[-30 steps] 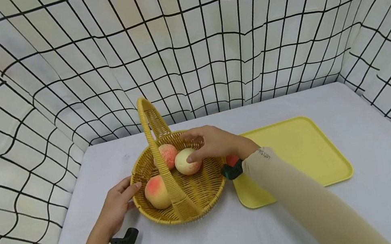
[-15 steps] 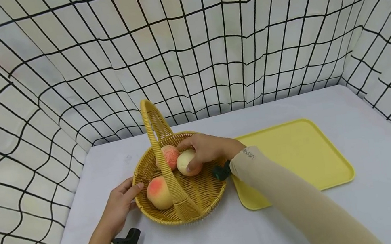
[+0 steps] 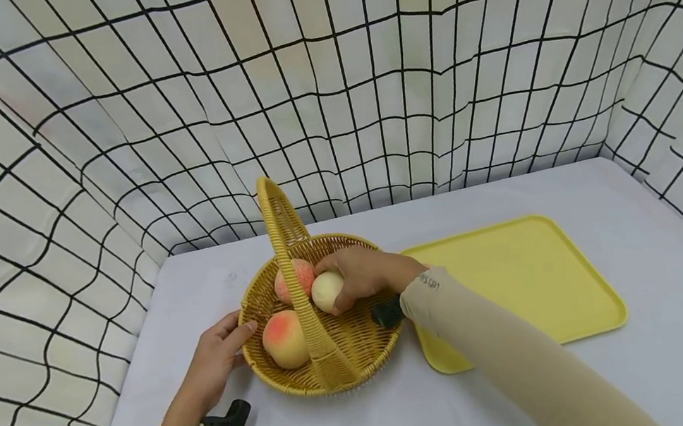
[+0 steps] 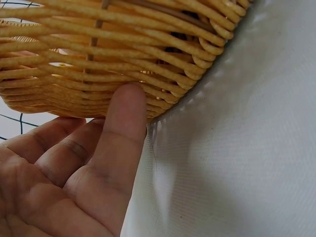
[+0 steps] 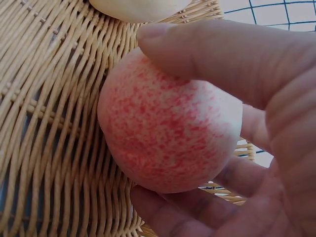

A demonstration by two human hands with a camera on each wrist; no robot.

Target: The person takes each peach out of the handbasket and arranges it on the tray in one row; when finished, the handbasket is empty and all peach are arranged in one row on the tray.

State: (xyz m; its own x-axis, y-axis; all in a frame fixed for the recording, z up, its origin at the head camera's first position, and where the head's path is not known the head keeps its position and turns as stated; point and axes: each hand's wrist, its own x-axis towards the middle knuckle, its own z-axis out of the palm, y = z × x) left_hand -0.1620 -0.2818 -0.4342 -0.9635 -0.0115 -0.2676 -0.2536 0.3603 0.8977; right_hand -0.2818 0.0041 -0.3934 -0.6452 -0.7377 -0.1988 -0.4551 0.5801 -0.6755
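Note:
A round wicker basket (image 3: 357, 342) with a tall arched handle stands on the table, holding several peaches. My right hand (image 3: 363, 273) reaches inside and grips a pale peach (image 3: 328, 291); its red-speckled side faces the right wrist view, where thumb and fingers curl around the peach (image 5: 168, 123). A pinker peach (image 3: 296, 280) lies close to it, partly behind the handle. Nearer the front left wall sits a yellow peach (image 3: 284, 339) with a red top. My left hand (image 3: 215, 360) holds the basket's left rim, its thumb against the weave (image 4: 64, 84) in the left wrist view.
A yellow tray (image 3: 516, 284) lies on the white-covered table (image 3: 405, 418) right of the basket, partly under my right forearm. White cloth walls with a black grid (image 3: 353, 98) enclose the back and sides.
My right hand has lowered into the basket and closed round the pale peach. A red patch seen by the tray's left edge is now hidden by the arm. The left hand stays on the rim.

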